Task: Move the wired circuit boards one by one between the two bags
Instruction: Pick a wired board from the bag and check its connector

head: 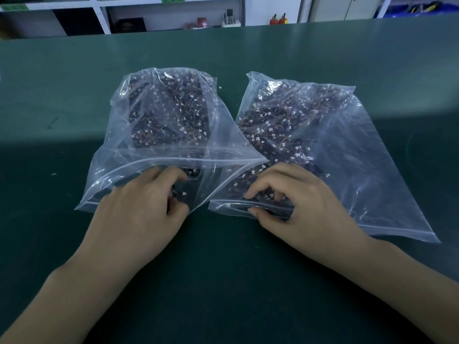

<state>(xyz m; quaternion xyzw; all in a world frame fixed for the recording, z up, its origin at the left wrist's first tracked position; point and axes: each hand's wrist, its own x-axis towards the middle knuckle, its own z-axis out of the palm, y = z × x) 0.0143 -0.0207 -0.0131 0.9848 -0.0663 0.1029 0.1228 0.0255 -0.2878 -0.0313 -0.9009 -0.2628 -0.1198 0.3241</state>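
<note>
Two clear zip bags lie side by side on the green bench (pixel 74 95), mouths toward the person, both packed with dark wired circuit boards and little white connectors; the left bag (pixel 159 135) bulges high at its far end, and its near right corner overlaps the edge of the right bag (pixel 335 145), which lies flatter and slants away to the right; the left hand (pixel 139 207) is in at the mouth of the left bag, fingers curled, thumb drawn in, the grip closed around a dark board with a white plug (pixel 182 192) just inside the opening; how much of that board it holds is hidden by the fingers; the right hand (pixel 293 202) sits at the mouth of the right bag, fingers bent down into the heap of boards (pixel 280 135) while the thumb presses the zip strip from below, so the grip pinches the bag's lip and the boards beneath it; both forearms reach in from the near edge; beyond the bench, white shelving (pixel 173 13) carries small items, two red ones (pixel 278 19) among them.
</note>
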